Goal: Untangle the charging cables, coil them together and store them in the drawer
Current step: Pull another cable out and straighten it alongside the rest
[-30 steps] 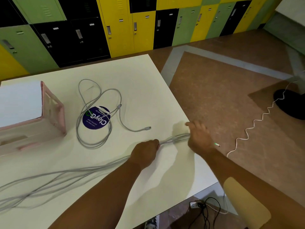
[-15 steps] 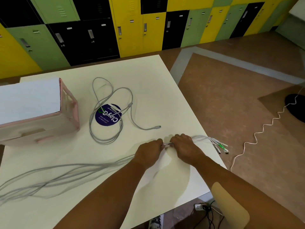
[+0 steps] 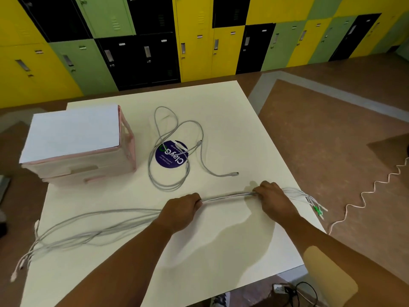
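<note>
A bundle of several grey charging cables (image 3: pixel 228 196) lies stretched across the white table (image 3: pixel 221 251). My left hand (image 3: pixel 180 212) grips the bundle near the table's middle. My right hand (image 3: pixel 273 200) grips it farther right, with a taut span between the two hands. Short plug ends with green tips (image 3: pixel 317 210) fan out past my right hand at the table's right edge. The long loose strands (image 3: pixel 73 231) trail left and hang over the left edge. Another grey cable (image 3: pixel 174 151) lies loosely looped behind the hands. A pink drawer unit (image 3: pixel 81 147) stands at the back left, drawers closed.
A round purple sticker (image 3: pixel 171 157) lies under the looped cable. A white wavy cord (image 3: pixel 371 191) runs over the brown floor to the right. Black cables and a plug (image 3: pixel 294 291) lie on the floor below the table's near edge. Coloured lockers (image 3: pixel 199 41) line the far wall.
My hands were together on the bundle half a second ago; the left has since slid left along the cables, opening a straight span. The camera view shifted left, showing more of the drawer unit.
</note>
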{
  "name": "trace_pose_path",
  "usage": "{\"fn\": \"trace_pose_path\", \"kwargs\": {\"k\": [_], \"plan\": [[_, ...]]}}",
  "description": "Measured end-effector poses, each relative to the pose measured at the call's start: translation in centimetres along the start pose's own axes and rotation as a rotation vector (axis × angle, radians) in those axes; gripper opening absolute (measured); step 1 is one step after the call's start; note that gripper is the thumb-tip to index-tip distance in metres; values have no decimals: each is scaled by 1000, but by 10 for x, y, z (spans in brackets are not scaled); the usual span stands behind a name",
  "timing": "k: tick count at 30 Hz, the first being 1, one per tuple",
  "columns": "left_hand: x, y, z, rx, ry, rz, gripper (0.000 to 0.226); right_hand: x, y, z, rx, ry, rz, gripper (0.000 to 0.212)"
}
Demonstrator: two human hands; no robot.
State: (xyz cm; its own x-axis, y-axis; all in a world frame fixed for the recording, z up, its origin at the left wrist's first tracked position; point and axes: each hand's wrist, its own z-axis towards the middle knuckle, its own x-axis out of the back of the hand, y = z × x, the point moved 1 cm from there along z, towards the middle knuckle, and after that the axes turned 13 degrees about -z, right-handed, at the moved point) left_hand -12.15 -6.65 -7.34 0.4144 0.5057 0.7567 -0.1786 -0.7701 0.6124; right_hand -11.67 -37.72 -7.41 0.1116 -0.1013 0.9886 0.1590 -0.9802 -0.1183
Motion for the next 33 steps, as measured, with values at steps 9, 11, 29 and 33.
{"fn": "trace_pose_path", "kwargs": {"k": [9, 11, 29, 33], "plan": [[-2, 0, -1, 81, 81, -107, 24, 1, -8, -4, -83, 34, -37, 30], [-1, 0, 0, 85, 93, -96, 24, 2, -15, -3, -79, 9, -108, 33], [0, -1, -11, 38, 72, -173, 40, -6, -155, 12, 214, -258, 33, 37], [17, -17, -21, 63, 31, -94, 39, -6, -144, 15, 150, -216, 95, 32]]}}
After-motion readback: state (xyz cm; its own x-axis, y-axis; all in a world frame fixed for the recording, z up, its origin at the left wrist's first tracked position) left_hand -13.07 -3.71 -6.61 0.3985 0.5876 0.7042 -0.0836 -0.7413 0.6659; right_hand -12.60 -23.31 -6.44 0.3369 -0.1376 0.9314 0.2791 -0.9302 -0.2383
